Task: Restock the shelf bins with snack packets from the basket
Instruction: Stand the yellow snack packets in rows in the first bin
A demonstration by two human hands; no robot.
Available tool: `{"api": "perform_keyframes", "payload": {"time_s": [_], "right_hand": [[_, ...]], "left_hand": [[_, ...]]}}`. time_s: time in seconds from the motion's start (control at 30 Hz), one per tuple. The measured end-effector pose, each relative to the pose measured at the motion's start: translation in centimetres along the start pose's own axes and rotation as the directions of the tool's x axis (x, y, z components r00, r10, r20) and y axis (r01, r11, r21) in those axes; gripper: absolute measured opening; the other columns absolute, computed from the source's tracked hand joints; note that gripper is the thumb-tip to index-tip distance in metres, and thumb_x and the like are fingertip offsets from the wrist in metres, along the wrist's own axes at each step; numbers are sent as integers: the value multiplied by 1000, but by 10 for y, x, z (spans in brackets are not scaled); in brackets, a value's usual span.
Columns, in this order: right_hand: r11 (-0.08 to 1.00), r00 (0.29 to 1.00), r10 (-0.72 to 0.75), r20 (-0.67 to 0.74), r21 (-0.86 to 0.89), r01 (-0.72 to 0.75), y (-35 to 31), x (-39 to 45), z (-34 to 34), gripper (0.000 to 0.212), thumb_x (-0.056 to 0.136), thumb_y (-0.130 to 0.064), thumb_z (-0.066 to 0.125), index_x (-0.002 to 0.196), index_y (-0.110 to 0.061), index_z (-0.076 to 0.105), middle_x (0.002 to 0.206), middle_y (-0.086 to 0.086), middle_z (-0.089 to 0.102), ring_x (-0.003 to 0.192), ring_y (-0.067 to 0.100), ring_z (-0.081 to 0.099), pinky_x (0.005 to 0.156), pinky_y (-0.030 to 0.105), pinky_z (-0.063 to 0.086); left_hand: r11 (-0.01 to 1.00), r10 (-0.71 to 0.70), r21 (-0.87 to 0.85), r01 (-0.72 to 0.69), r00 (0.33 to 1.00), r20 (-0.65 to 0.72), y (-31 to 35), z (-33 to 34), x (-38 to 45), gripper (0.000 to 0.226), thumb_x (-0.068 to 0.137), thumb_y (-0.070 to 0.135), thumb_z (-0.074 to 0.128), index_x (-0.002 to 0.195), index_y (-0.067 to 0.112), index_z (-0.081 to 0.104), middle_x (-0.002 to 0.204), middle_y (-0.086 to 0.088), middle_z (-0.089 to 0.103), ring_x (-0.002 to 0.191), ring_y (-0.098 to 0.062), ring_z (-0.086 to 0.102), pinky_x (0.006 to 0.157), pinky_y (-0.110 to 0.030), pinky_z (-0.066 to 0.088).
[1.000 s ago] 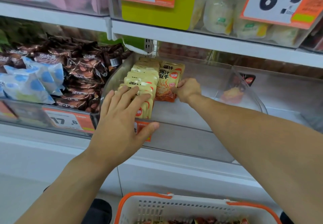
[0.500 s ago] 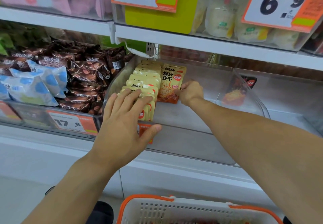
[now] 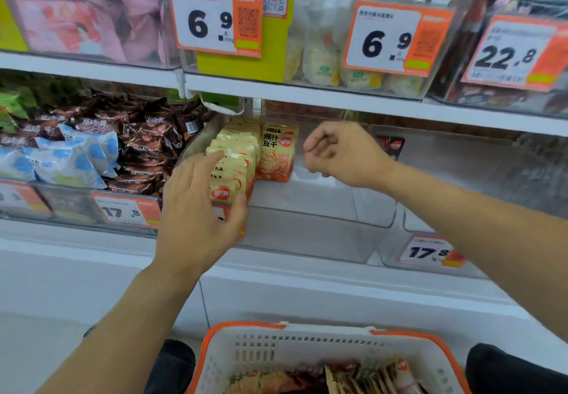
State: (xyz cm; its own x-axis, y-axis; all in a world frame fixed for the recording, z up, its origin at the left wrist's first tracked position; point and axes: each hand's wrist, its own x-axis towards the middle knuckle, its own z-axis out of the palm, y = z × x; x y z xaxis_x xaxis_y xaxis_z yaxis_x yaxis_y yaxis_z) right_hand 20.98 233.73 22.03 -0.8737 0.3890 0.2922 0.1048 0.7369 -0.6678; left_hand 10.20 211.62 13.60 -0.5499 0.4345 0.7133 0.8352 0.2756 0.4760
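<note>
A clear shelf bin (image 3: 316,218) holds a row of pale yellow snack packets (image 3: 235,160) standing on edge at its left side. My left hand (image 3: 199,209) rests on the front of that row, fingers straight over the tops and thumb against the front packet. One orange and yellow packet (image 3: 276,152) stands upright just right of the row. My right hand (image 3: 338,154) hovers beside it with fingers curled, holding nothing. The white basket with orange rim (image 3: 307,350) sits below, with several packets (image 3: 353,378) inside.
A bin of brown and blue packets (image 3: 92,148) stands to the left. Another clear bin (image 3: 461,178) with a 17.8 price tag (image 3: 430,252) lies to the right. The upper shelf (image 3: 338,98) overhangs with price tags and full bins.
My right hand has let go of the orange packet and pulled back to the right, leaving it standing. My left hand stays on the row. The view has tilted down, showing more of the basket.
</note>
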Motion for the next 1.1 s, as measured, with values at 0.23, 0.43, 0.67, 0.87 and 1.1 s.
{"api": "perform_keyframes", "payload": {"time_s": [0.23, 0.43, 0.67, 0.87, 1.1], "right_hand": [[988, 922, 37, 386, 122, -90, 12, -139, 1, 23, 78, -11, 84, 95, -13, 68, 88, 3, 73, 79, 15, 69, 69, 16, 52], [913, 671, 399, 625, -204, -353, 120, -262, 61, 30, 81, -20, 82, 107, -18, 67, 98, -4, 71, 79, 5, 63, 77, 25, 50], [786, 477, 618, 625, -493, -372, 184, -361, 99, 56, 87, -32, 72, 136, -16, 50, 136, 3, 55, 122, 22, 53, 97, 28, 44], [779, 604, 623, 497, -330, -532, 194, -387, 132, 81, 89, -40, 70, 155, -20, 29, 145, 7, 47, 132, 24, 47, 108, 30, 37], [704, 642, 706, 299, -196, -683, 171, -399, 176, 53, 97, -26, 57, 148, -28, 44, 123, 5, 48, 117, 25, 52, 106, 31, 40]], "left_hand": [[973, -128, -136, 189, 923, 363, 59, 48, -95, 24, 92, 17, 63, 116, 15, 58, 106, 4, 59, 91, -12, 55, 73, -31, 44], [969, -191, 89, 232, 467, 863, 67, 99, -229, 37, 88, 33, 55, 121, 16, 60, 119, -3, 62, 113, -24, 58, 97, -39, 47], [967, -251, 256, 12, 237, 938, 82, 117, -340, 51, 95, 48, 40, 143, 30, 42, 142, 7, 45, 136, -19, 39, 114, -40, 28], [961, -269, 277, -3, 230, 935, 85, 120, -339, 45, 96, 50, 43, 135, 30, 48, 145, 7, 40, 139, -18, 29, 118, -40, 18], [939, -342, 323, 122, 203, 918, 89, 125, -335, 60, 94, 57, 47, 147, 30, 40, 152, 4, 35, 145, -20, 22, 120, -40, 12]]}}
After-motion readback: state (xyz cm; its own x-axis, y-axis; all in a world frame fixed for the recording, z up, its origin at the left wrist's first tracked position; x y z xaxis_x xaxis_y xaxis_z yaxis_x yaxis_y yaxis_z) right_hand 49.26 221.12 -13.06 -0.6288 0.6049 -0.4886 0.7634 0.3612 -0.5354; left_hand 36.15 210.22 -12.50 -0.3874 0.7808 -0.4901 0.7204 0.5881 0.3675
